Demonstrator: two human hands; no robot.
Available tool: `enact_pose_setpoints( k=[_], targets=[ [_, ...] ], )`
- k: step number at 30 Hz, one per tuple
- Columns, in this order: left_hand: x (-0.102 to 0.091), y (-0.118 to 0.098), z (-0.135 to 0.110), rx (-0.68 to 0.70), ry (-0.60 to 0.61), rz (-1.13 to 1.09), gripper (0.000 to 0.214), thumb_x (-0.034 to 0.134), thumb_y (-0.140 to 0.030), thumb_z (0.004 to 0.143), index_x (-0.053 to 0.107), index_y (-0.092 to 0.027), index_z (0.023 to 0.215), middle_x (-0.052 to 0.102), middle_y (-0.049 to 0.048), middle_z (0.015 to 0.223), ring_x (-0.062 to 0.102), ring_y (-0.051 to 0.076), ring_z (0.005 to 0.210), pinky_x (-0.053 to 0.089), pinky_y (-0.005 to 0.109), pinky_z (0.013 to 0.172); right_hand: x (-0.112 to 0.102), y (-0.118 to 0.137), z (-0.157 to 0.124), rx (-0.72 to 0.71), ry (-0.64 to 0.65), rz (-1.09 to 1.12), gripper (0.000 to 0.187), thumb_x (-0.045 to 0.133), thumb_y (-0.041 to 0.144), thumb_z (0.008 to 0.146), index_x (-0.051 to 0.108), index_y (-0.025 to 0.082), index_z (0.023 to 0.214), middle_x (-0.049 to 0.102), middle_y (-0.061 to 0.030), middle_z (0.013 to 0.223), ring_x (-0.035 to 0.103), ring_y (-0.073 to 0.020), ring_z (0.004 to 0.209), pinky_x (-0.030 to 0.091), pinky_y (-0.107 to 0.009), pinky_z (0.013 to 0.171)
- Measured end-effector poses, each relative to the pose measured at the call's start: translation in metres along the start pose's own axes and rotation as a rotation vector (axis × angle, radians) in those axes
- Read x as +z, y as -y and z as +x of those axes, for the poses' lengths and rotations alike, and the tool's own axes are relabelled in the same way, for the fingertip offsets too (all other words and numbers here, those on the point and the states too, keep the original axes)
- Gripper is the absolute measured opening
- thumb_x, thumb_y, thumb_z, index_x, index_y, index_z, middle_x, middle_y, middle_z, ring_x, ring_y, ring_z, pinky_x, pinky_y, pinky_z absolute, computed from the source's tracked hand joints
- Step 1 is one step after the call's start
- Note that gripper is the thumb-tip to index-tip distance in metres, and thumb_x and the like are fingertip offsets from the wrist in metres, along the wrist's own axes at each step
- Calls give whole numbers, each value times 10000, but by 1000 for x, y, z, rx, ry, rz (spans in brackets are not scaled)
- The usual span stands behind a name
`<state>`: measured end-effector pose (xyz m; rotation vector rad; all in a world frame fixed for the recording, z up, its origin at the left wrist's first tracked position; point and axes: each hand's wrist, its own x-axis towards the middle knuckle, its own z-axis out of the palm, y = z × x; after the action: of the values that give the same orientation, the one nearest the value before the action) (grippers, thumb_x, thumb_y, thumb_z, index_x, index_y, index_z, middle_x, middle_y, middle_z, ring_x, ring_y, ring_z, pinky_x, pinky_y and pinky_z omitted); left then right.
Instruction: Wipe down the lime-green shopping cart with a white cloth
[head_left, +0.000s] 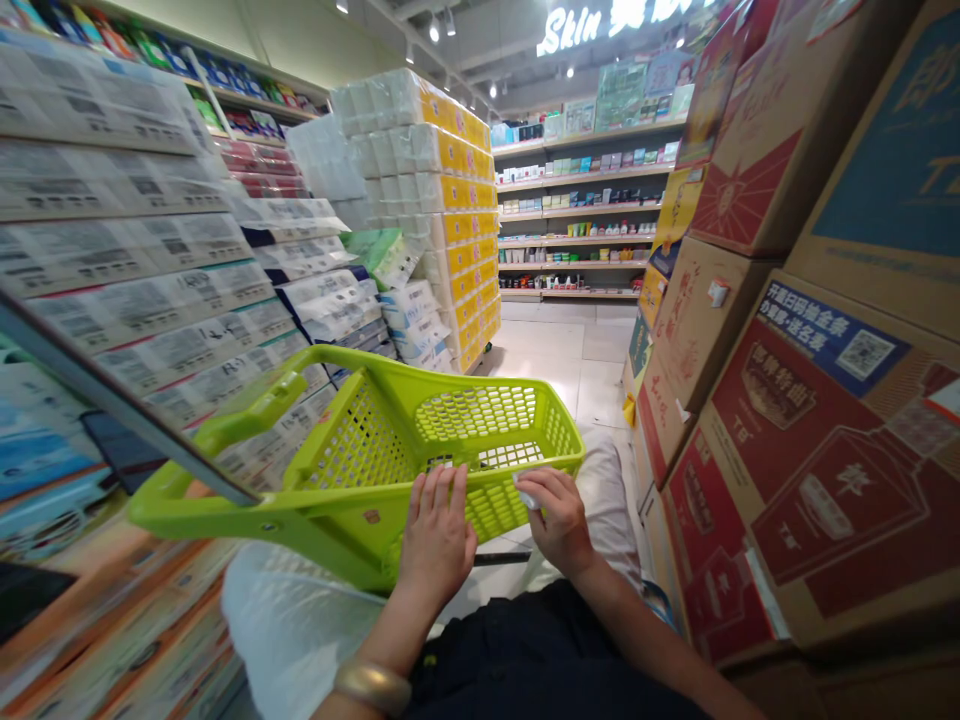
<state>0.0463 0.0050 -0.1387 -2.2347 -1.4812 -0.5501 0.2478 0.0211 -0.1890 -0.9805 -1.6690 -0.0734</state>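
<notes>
A lime-green plastic shopping cart [352,440] with perforated walls stands sideways in front of me, its basket holding nothing that I can see. My left hand [439,525] holds the near rim, fingers laid over the edge and thumb on the outer side. Farther right along the same rim, my right hand [559,515] is closed on a crumpled white cloth [527,495], perhaps a wipe, pressed against the cart's edge. Most of the cloth is hidden in the fingers. A metal bar [127,400] slants down to the cart's handle end.
Printed cartons [847,400] are stacked close on my right. Wrapped paper packs [135,240] and a tall yellow-and-white stack [450,220] stand left. Shelves of small products [585,200] line the back. White plastic bags [292,620] lie below the cart. Tiled floor [555,350] runs between the stacks.
</notes>
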Motion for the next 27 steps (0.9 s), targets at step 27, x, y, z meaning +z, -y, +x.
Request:
enact_pose_setpoints(
  k=[27],
  targets=[
    [0, -1, 1, -19, 8, -27, 655, 577, -199, 772, 427, -95, 1401, 552, 148, 1344, 415, 311, 1338, 216, 480, 1205, -2, -6, -1, 99, -83, -13, 390, 489, 4, 757, 710, 232, 984, 695, -59, 976, 612, -238, 958, 506, -410, 870]
  ],
)
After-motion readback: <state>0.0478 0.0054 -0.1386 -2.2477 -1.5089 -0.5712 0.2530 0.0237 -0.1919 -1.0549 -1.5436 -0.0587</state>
